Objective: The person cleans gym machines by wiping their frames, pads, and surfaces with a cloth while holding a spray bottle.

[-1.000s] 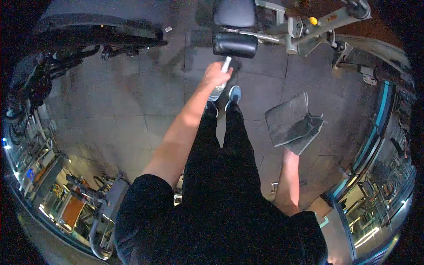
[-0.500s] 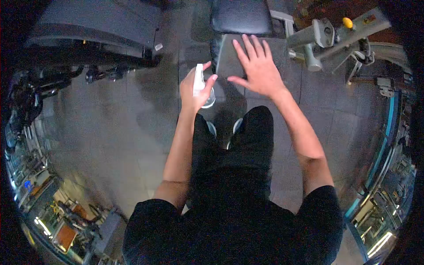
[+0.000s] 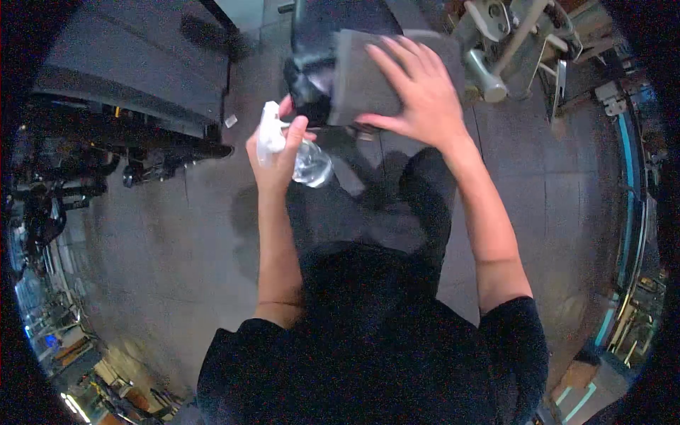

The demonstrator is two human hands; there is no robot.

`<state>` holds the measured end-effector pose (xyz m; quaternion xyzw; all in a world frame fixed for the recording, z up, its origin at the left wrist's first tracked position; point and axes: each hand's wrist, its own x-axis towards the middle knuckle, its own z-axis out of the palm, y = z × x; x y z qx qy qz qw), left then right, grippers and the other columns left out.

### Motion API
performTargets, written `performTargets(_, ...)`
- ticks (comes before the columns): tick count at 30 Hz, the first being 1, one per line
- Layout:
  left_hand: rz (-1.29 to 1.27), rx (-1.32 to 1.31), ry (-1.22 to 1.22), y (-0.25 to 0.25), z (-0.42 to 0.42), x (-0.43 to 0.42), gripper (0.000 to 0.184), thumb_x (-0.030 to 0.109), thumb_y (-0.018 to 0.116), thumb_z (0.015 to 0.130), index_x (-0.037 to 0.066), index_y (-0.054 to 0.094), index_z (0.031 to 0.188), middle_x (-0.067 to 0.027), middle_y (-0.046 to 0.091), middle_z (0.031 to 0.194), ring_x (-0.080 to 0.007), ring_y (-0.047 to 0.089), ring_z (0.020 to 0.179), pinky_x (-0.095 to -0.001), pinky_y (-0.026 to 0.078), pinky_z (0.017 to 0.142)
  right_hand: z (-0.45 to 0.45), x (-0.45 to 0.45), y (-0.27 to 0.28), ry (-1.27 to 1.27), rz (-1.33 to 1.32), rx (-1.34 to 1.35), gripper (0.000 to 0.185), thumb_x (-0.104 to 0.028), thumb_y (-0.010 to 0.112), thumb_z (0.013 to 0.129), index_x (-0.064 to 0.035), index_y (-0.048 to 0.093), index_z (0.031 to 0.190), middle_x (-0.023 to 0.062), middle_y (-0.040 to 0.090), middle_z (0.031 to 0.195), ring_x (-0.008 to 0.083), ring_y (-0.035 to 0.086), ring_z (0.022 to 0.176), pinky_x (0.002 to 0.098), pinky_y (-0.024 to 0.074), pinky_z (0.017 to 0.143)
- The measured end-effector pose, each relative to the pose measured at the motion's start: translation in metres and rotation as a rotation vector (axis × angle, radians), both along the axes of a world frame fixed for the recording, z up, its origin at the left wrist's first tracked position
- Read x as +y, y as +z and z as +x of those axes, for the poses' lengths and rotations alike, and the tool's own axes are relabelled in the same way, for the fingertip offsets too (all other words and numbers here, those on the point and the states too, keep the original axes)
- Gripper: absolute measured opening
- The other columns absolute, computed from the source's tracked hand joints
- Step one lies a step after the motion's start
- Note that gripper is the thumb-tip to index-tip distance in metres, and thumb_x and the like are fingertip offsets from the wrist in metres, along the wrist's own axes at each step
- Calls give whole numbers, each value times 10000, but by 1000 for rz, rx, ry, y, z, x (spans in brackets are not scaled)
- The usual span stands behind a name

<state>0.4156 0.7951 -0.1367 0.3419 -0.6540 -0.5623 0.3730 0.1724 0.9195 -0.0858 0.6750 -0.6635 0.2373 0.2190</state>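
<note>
Tiled floor (image 3: pixel 524 205) below; left hand (image 3: pixel 276 161) grips spray bottle (image 3: pixel 312 167), right hand (image 3: pixel 428 99) splayed over cloth (image 3: pixel 365 79) at black pad (image 3: pixel 343 20); I advise even pressure.

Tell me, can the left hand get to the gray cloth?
Probably yes: the left hand is near the gray cloth's left edge, with a clear-looking gap between. But it's holding the spray bottle, so grabbing might be awkward, and the right hand covers part of the cloth.
</note>
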Motion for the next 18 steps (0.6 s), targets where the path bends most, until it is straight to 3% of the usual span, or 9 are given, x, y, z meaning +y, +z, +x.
performTargets(3,-50,-2,6,2,-1,4,525,152,725,956,-145,567,1358,-227,683,1298,-199,758,773,-307,573,741,-19,12,-19,-12,-71,-96,1013,-721,747,736,-69,520,1477,214,554,1435,418,505,1357,515,365,1177)
performTargets(4,-119,-62,-8,4,1,4,522,123,715,941,-151,561,1358,-214,725,1214,-197,758,763,-299,567,752,-12,6,-19,-4,-75,-103,1013,-721,747,736,-69,520,1477,214,554,1435,418,505,1357,515,365,1177)
performTargets(6,-93,30,-6,-1,1,6,482,84,694,928,-153,578,1331,-200,763,1089,-203,759,760,-288,562,744,7,-13,-8,-148,-60,80,935,-715,705,791,6,572,1372,220,589,1359,407,550,1281,505,410,1128)
performTargets(8,-31,51,-9,-2,7,8,374,46,693,920,-140,629,1237,-166,754,1015,-195,752,743,-285,558,689,34,-43,10,-116,39,52,832,-713,607,880,66,621,1171,219,645,1157,368,601,1085,481,469,975)
performTargets(12,-9,154,-103,-8,13,3,145,-14,678,903,-105,676,1016,-117,735,861,-196,750,728,-282,545,617,73,-96,28,-39,312,-72,748,-635,612,919,44,621,1232,223,646,1211,366,614,1106,441,480,990)
performTargets(14,-22,176,-115,-6,11,8,126,-9,674,908,-92,676,1002,-115,742,828,-193,750,723,-275,535,604,71,-93,26,-21,397,-101,729,-626,605,927,41,628,1220,212,650,1206,356,619,1101,429,482,983)
performTargets(16,20,59,-117,-7,16,9,122,32,642,929,-59,667,1007,-132,747,883,-215,752,738,-320,568,630,68,-73,6,37,49,-35,741,-614,606,930,36,612,1285,222,640,1241,384,608,1150,453,465,1036)
performTargets(17,62,3,-147,-8,18,6,267,19,621,928,-105,652,1162,-156,759,923,-208,759,788,-348,585,856,66,-55,-4,-11,-67,52,840,-591,705,843,-28,542,1444,211,563,1424,408,524,1326,486,397,1138)
performTargets(18,55,7,-158,-6,15,9,267,19,621,928,-105,652,1162,-156,759,923,-208,759,788,-348,585,856,60,-34,-16,-22,-73,57,840,-591,705,843,-28,542,1444,211,563,1424,408,524,1326,486,397,1138)
